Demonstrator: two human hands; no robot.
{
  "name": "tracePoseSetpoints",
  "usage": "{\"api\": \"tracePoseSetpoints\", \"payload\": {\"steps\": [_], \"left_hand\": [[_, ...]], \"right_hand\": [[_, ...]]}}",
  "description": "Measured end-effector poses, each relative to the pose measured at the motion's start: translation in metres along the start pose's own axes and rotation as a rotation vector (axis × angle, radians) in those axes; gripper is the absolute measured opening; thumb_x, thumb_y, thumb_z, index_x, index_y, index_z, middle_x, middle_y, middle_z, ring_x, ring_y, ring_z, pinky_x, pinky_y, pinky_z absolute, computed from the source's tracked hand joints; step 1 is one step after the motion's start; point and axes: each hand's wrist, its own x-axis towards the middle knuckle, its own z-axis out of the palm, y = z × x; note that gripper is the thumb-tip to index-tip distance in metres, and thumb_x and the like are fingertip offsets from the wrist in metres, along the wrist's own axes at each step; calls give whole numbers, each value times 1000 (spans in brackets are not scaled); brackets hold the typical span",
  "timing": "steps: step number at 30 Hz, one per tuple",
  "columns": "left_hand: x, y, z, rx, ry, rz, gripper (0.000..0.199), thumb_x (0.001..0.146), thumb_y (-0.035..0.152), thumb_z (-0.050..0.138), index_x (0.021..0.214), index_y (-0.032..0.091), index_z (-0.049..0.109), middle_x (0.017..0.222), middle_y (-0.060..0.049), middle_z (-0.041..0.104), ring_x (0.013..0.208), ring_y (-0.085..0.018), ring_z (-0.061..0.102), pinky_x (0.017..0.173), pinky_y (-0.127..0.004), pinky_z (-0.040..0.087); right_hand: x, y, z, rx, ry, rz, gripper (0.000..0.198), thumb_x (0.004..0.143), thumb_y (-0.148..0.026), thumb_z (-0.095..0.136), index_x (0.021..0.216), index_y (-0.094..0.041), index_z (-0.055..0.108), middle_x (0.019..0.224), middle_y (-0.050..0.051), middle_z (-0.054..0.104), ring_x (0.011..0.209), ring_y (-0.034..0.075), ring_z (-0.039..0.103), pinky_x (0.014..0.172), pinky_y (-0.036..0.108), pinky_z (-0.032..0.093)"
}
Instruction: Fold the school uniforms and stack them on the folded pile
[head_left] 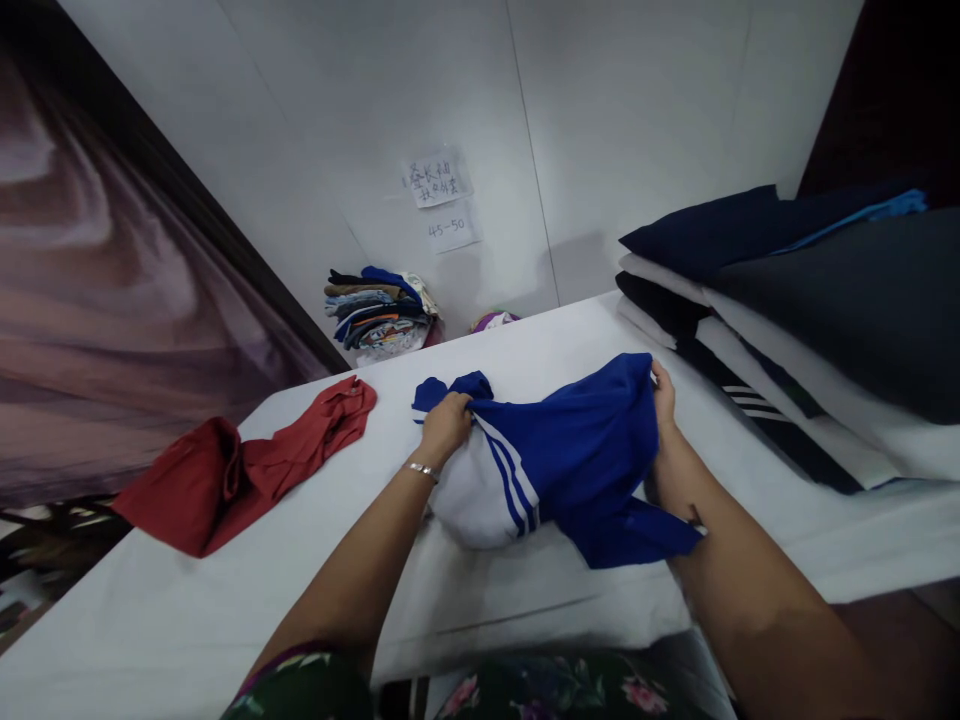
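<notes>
A blue garment with a light grey section and white stripes is stretched between my two hands above the white table. My left hand, with a silver bracelet at the wrist, pinches its upper edge near the striped band. At the opposite end my right hand is at the blue edge, the thumb and a finger showing beside the cloth and the rest hidden behind or inside it. A blue flap, perhaps a sleeve, hangs down against my right forearm. To the left lies a crumpled red garment.
A tall stack of folded dark and light clothes stands on the right of the white table. Beyond the far edge are another clothes pile and a wall with two paper notes. A shiny curtain hangs at left.
</notes>
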Motion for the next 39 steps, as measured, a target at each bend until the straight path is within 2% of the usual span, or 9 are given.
{"api": "tracePoseSetpoints", "payload": {"steps": [6, 9, 13, 16, 18, 22, 25, 33, 39], "left_hand": [[-122, -16, -40, -149, 523, 39, 32, 86, 26, 44, 110, 25, 66, 112, -5, 70, 102, -20, 66, 89, -35, 53], [-202, -20, -21, -235, 428, 55, 26, 78, 31, 54, 97, 36, 71, 91, -1, 75, 84, -23, 72, 78, -39, 60], [-263, -23, 17, -472, 84, 12, 39, 74, 37, 60, 106, 59, 64, 92, 11, 76, 79, -24, 73, 67, -38, 63], [-271, -31, 21, -570, 3, 10, 44, 72, 46, 63, 106, 72, 54, 94, 23, 72, 77, -22, 74, 67, -34, 64], [-263, -39, 12, -551, 83, -49, 30, 76, 46, 59, 102, 59, 64, 93, 17, 75, 79, -22, 74, 71, -33, 63], [-232, -51, -5, -367, 283, -223, 29, 87, 43, 48, 100, 28, 69, 100, -2, 75, 93, -23, 70, 84, -36, 57], [-207, -50, 0, -231, 264, -271, 38, 88, 45, 47, 114, 21, 62, 114, -7, 68, 108, -25, 63, 91, -39, 52], [-201, -29, 33, -213, 11, -300, 49, 88, 32, 52, 134, 17, 48, 126, -11, 60, 110, -25, 61, 83, -35, 53], [-224, -33, 31, -443, -13, -260, 37, 81, 15, 51, 117, 23, 60, 110, -3, 69, 98, -18, 66, 88, -31, 51]], "right_hand": [[-12, -9, 4, -206, -137, 42, 40, 76, -62, 54, 75, -23, 64, 67, 3, 69, 68, 23, 67, 69, 37, 56], [-18, -13, 5, -345, -181, 65, 39, 76, -61, 58, 76, -23, 65, 65, 1, 67, 64, 22, 65, 67, 35, 55], [-18, -17, 2, -791, -155, -67, 27, 71, -43, 73, 68, -18, 67, 54, -2, 61, 49, 14, 53, 52, 28, 47], [-17, -17, 11, -1036, -98, -347, 9, 63, -18, 78, 69, -18, 71, 56, -4, 62, 53, 11, 52, 53, 22, 43], [-19, -13, 30, -1069, -179, -435, 15, 63, -12, 77, 75, -20, 73, 64, -3, 67, 60, 12, 57, 59, 22, 45], [-24, 20, 85, -1099, -580, -269, 18, 67, -17, 76, 84, -17, 74, 70, 1, 70, 59, 12, 60, 61, 24, 47], [-19, 62, 118, -1468, -742, -82, 6, 71, -17, 72, 77, -17, 73, 68, 1, 71, 65, 16, 63, 66, 26, 49], [6, 174, 146, -1941, -588, -8, 25, 67, -34, 80, 68, -12, 69, 86, 15, 72, 100, 35, 63, 85, 38, 47], [6, 212, 163, -1834, -618, -83, 25, 88, -35, 64, 101, -14, 64, 103, 6, 66, 92, 20, 64, 82, 38, 53]]}}
